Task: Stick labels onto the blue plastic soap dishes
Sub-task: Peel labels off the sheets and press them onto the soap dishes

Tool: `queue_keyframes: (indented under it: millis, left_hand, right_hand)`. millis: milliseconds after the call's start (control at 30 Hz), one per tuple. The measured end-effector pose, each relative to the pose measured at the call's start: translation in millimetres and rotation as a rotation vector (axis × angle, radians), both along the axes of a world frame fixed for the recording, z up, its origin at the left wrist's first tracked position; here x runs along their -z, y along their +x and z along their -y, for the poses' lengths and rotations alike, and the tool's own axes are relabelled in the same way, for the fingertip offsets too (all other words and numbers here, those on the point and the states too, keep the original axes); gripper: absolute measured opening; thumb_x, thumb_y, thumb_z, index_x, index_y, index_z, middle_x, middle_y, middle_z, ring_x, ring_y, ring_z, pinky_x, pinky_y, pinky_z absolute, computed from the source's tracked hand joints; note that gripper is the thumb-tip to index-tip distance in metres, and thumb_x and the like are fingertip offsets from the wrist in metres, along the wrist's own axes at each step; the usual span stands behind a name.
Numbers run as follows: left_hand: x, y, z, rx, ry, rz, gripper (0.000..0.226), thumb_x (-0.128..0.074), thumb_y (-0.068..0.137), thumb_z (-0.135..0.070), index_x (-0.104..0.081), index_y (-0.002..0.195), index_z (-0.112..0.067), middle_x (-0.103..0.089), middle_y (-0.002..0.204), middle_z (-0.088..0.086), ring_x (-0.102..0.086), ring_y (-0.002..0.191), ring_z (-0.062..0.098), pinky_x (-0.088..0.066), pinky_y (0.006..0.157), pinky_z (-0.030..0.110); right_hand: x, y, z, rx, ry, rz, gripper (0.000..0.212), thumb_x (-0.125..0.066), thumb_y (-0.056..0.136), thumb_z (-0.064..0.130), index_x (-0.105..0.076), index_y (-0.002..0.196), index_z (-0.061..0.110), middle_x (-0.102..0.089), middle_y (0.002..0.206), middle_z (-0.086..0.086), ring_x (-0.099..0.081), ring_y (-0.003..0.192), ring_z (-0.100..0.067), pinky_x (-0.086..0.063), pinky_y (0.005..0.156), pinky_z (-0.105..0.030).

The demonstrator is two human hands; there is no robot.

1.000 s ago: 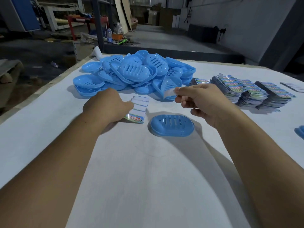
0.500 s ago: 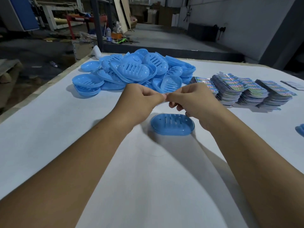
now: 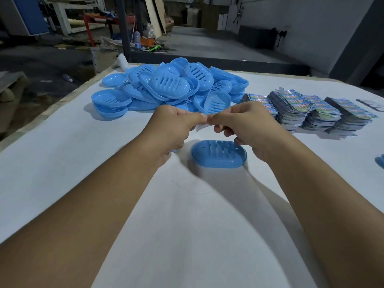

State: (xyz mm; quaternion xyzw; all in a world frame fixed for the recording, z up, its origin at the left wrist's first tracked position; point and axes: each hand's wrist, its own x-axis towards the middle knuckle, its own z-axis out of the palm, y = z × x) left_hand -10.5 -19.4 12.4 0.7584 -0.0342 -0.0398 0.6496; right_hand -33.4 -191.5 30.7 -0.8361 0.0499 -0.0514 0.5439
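Note:
One blue plastic soap dish (image 3: 219,154) lies bottom up on the white table (image 3: 187,235), right in front of me. Just above it my left hand (image 3: 174,126) and my right hand (image 3: 245,125) meet thumb to thumb and pinch a small white label (image 3: 201,127) between their fingertips. Only a sliver of the label shows below the thumbs. A heap of several more blue soap dishes (image 3: 170,88) sits farther back on the table.
Stacks of printed label sheets (image 3: 311,110) fill the right back of the table. A blue piece (image 3: 380,161) peeks in at the right edge. The table's left edge (image 3: 52,109) drops to a cluttered workshop floor.
A second ago my left hand rested on a label sheet on the table while the right held the label. The left hand has since come up, and both now pinch the label together.

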Motion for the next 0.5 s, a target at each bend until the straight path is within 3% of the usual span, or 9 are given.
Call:
queue_keyframes:
  millis: [167, 267, 400, 500]
  left_hand:
    - [-0.6, -0.4, 2.4, 0.024, -0.041, -0.040, 0.026, -0.076, 0.091, -0.025, -0.077, 0.099, 0.000, -0.048, 0.060, -0.006, -0.031, 0.038, 0.006, -0.022, 0.037, 0.016]
    - [-3.6, -2.4, 0.9, 0.015, -0.065, -0.033, 0.019, -0.075, 0.090, -0.026, -0.079, 0.085, -0.009, -0.049, 0.059, -0.007, -0.029, 0.040, 0.008, -0.022, 0.038, 0.017]
    - [-2.5, 0.7, -3.8, -0.035, -0.016, 0.044, 0.029, -0.079, 0.084, -0.040, -0.080, 0.074, -0.013, -0.049, 0.057, -0.010, -0.034, 0.040, 0.009, -0.026, 0.038, 0.015]
    - [-0.7, 1.5, -5.9, -0.033, 0.057, 0.077, 0.020, -0.084, 0.081, -0.043, -0.081, 0.068, -0.027, -0.052, 0.047, -0.017, -0.042, 0.037, 0.001, -0.032, 0.036, 0.013]
  right_hand:
    - [0.7, -0.5, -0.1, -0.034, 0.011, 0.008, 0.024, -0.079, 0.082, 0.032, -0.078, 0.074, 0.010, -0.070, 0.065, 0.007, -0.052, 0.052, -0.001, -0.036, 0.042, -0.015]
    - [1.3, -1.8, 1.5, -0.079, 0.019, 0.028, 0.023, -0.077, 0.087, 0.038, -0.079, 0.074, 0.019, -0.075, 0.073, 0.008, -0.054, 0.056, -0.001, -0.040, 0.046, -0.014]
    - [2.3, -1.1, -0.2, -0.142, 0.019, 0.026, 0.035, -0.066, 0.096, 0.045, -0.081, 0.094, 0.013, -0.077, 0.081, 0.007, -0.055, 0.060, -0.004, -0.041, 0.048, -0.016]
    - [0.7, -2.0, -1.2, -0.176, 0.029, 0.012, 0.035, -0.063, 0.099, 0.045, -0.081, 0.090, 0.016, -0.077, 0.082, 0.006, -0.056, 0.059, -0.004, -0.041, 0.048, -0.016]
